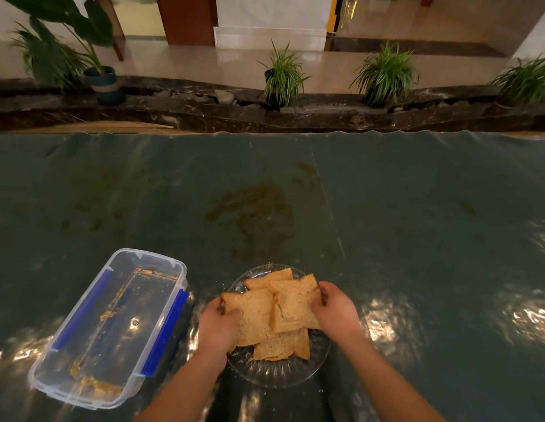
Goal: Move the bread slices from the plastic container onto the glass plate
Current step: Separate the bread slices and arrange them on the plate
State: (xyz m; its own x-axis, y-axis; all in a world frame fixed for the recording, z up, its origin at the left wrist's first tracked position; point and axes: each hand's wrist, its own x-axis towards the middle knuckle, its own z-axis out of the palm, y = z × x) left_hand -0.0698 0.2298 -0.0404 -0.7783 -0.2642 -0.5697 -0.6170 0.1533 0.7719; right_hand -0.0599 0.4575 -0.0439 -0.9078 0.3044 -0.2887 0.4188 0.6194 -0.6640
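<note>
Several brown bread slices (277,312) lie overlapping on the round glass plate (277,374) near the table's front edge. My left hand (218,325) grips the left edge of the left slice. My right hand (333,309) grips the right edge of the top right slice. The clear plastic container (67,388) with blue side clips stands to the left of the plate. Only crumbs show inside it.
A dark, shiny plastic sheet (417,223) covers the table, with brown smears and crumbs behind the plate. Beyond the far table edge runs a dark stone ledge with potted plants (283,77).
</note>
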